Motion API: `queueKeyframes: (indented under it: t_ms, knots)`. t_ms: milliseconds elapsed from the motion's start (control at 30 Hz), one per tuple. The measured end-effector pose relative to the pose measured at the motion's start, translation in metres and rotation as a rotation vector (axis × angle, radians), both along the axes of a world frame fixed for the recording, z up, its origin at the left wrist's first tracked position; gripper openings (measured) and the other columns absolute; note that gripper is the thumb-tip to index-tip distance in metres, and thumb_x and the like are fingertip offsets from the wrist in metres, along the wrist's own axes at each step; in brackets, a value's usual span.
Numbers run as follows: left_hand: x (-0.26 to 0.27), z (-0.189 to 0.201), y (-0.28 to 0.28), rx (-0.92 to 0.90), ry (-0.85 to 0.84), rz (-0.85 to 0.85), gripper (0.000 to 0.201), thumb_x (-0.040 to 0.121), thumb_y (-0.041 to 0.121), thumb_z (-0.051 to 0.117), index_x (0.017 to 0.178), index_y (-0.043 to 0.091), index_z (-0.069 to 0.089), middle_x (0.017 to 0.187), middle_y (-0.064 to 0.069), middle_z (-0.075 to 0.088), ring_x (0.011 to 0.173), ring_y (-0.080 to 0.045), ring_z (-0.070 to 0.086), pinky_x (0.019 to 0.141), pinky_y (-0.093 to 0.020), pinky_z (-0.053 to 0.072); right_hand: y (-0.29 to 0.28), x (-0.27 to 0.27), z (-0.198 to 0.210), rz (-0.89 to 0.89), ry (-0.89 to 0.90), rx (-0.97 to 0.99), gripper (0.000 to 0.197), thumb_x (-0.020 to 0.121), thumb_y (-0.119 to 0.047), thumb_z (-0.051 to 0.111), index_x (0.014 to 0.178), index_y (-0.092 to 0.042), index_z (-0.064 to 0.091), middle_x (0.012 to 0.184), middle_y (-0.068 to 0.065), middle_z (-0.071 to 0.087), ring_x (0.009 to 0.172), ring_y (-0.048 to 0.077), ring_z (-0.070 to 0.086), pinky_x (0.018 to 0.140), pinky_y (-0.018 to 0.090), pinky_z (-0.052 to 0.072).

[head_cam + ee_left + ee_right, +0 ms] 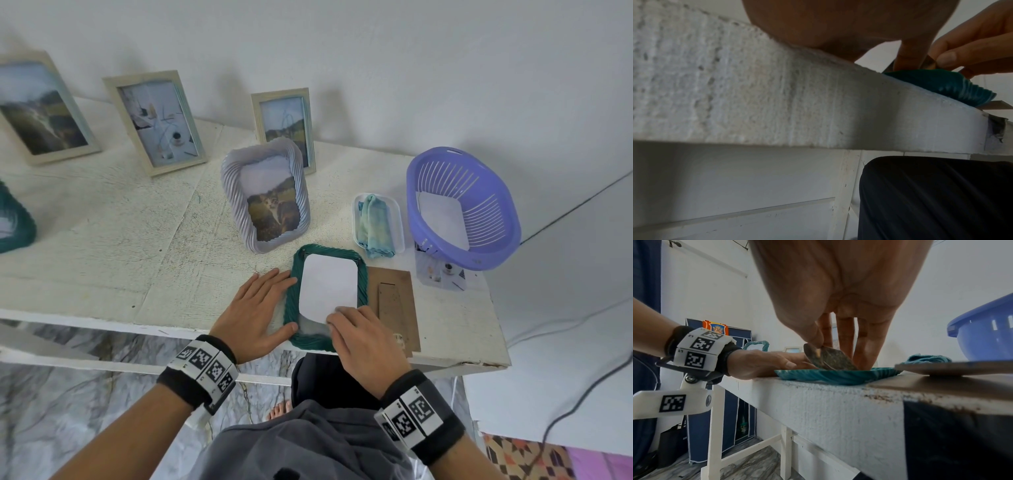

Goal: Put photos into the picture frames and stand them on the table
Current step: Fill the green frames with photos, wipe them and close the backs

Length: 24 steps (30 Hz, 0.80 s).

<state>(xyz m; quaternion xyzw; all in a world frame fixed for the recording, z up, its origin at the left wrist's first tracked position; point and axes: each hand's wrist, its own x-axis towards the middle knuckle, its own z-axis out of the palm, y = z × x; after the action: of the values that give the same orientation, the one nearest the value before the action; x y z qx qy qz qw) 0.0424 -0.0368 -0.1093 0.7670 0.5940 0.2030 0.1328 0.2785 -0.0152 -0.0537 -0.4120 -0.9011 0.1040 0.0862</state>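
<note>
At the near edge of the white worktop (102, 219), at about six o'clock in the head view, we see a teal frame (327, 255) lying flat and face down, its near end overhanging the edge a little. Its long axis runs from six to twelve o'clock, away from us. A photo (328, 286) lies in its opening, white back up, long axis the same way.

Our left hand (262, 310) rests on the worktop at the frame's nine o'clock side, fingers straight and close together, with fingertips and thumb touching the teal rim. Our right hand (363, 342) is at the frame's near five o'clock corner. In the right wrist view its thumb and forefinger pinch the photo's near corner (828, 359) and lift it, so the printed side curls up off the frame while the other fingers (866, 344) reach down straight.

Just beside the frame at three o'clock lies a brown backing board (397, 301), flat, long axis also six to twelve. At one o'clock from the frame a clear tray (399, 219) holds a folded blue cloth (375, 226); farther right a purple basket (493, 246) rests on a loose photo (442, 274). At eleven o'clock a lilac frame (298, 168) stands upright with a cat picture facing us. Behind it three pale frames (156, 123) stand along the wall, and another teal frame (20, 219) shows at the far left.
</note>
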Motion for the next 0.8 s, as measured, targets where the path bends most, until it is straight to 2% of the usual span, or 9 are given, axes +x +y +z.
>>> queueKeyframes:
  t_ms: [133, 200, 300, 400, 533, 600, 667, 733, 800]
  knots:
    - [0.004, 0.001, 0.002, -0.016, 0.004, 0.048, 0.081, 0.083, 0.061, 0.048, 0.151, 0.021, 0.029, 0.155, 0.005, 0.034, 0.148, -0.012, 0.02, 0.122, -0.034, 0.006, -0.001, 0.0, 0.006, -0.038, 0.056, -0.013, 0.02, 0.093, -0.02, 0.038, 0.097, -0.014, 0.056, 0.086, 0.001, 0.061, 0.075, 0.021, 0.051, 0.058, 0.033, 0.049]
    - [0.006, 0.001, 0.003, -0.025, 0.005, 0.074, 0.084, 0.079, 0.062, 0.048, 0.151, 0.022, 0.029, 0.155, 0.006, 0.033, 0.147, -0.011, 0.02, 0.123, -0.034, 0.007, -0.002, 0.0, 0.013, -0.059, 0.088, 0.02, 0.01, 0.089, -0.012, 0.049, 0.098, -0.013, 0.054, 0.078, 0.0, 0.058, 0.067, 0.019, 0.049, 0.053, 0.029, 0.045]
    - [0.007, 0.0, 0.004, -0.022, 0.009, 0.09, 0.085, 0.078, 0.061, 0.049, 0.15, 0.021, 0.03, 0.154, 0.007, 0.034, 0.146, -0.011, 0.022, 0.122, -0.038, 0.012, -0.002, 0.001, 0.024, -0.152, 0.145, 0.061, 0.025, 0.08, -0.002, 0.062, 0.103, -0.01, 0.055, 0.069, -0.002, 0.054, 0.057, 0.015, 0.046, 0.046, 0.026, 0.041]
    - [0.008, 0.0, 0.004, -0.016, 0.017, 0.087, 0.084, 0.079, 0.06, 0.05, 0.15, 0.021, 0.031, 0.153, 0.006, 0.035, 0.146, -0.012, 0.023, 0.122, -0.04, 0.015, 0.003, 0.005, 0.032, -0.283, 0.218, 0.104, 0.027, 0.084, -0.006, 0.052, 0.11, -0.012, 0.049, 0.066, -0.004, 0.048, 0.05, 0.014, 0.038, 0.045, 0.024, 0.034]
    - [0.007, 0.0, 0.003, -0.006, 0.009, 0.076, 0.081, 0.081, 0.061, 0.049, 0.149, 0.021, 0.032, 0.153, 0.005, 0.035, 0.146, -0.013, 0.024, 0.122, -0.04, 0.015, 0.011, 0.02, 0.042, -0.464, 0.35, 0.096, 0.034, 0.088, -0.003, 0.053, 0.118, -0.016, 0.043, 0.065, 0.0, 0.051, 0.043, 0.016, 0.041, 0.043, 0.026, 0.037]
    - [0.007, 0.0, 0.002, -0.007, 0.011, 0.071, 0.081, 0.081, 0.061, 0.048, 0.149, 0.021, 0.032, 0.154, 0.005, 0.035, 0.146, -0.013, 0.024, 0.122, -0.04, 0.014, 0.015, 0.032, 0.045, -0.577, 0.401, 0.048, 0.043, 0.09, -0.004, 0.051, 0.131, -0.016, 0.042, 0.066, 0.003, 0.056, 0.046, 0.018, 0.048, 0.047, 0.031, 0.044]
    - [0.007, 0.0, 0.003, -0.011, 0.016, 0.072, 0.081, 0.081, 0.062, 0.047, 0.149, 0.021, 0.032, 0.154, 0.005, 0.034, 0.146, -0.013, 0.024, 0.122, -0.04, 0.015, 0.018, 0.046, 0.047, -0.682, 0.45, 0.002, 0.057, 0.092, -0.007, 0.048, 0.143, -0.027, 0.031, 0.071, 0.006, 0.061, 0.055, 0.025, 0.056, 0.054, 0.035, 0.048]
    - [0.007, 0.001, 0.003, -0.019, 0.021, 0.076, 0.081, 0.081, 0.062, 0.046, 0.149, 0.021, 0.032, 0.155, 0.005, 0.034, 0.146, -0.013, 0.023, 0.122, -0.041, 0.016, 0.02, 0.061, 0.046, -0.722, 0.515, -0.015, 0.058, 0.092, -0.006, 0.047, 0.141, -0.034, 0.031, 0.082, 0.003, 0.063, 0.065, 0.027, 0.061, 0.059, 0.032, 0.049]
    - [0.006, 0.001, 0.003, -0.023, 0.012, 0.07, 0.081, 0.081, 0.062, 0.046, 0.149, 0.022, 0.032, 0.155, 0.005, 0.033, 0.146, -0.013, 0.023, 0.122, -0.041, 0.016, 0.021, 0.077, 0.041, -0.727, 0.578, -0.024, 0.043, 0.092, -0.005, 0.049, 0.127, -0.03, 0.048, 0.091, -0.001, 0.064, 0.072, 0.025, 0.065, 0.061, 0.034, 0.053]
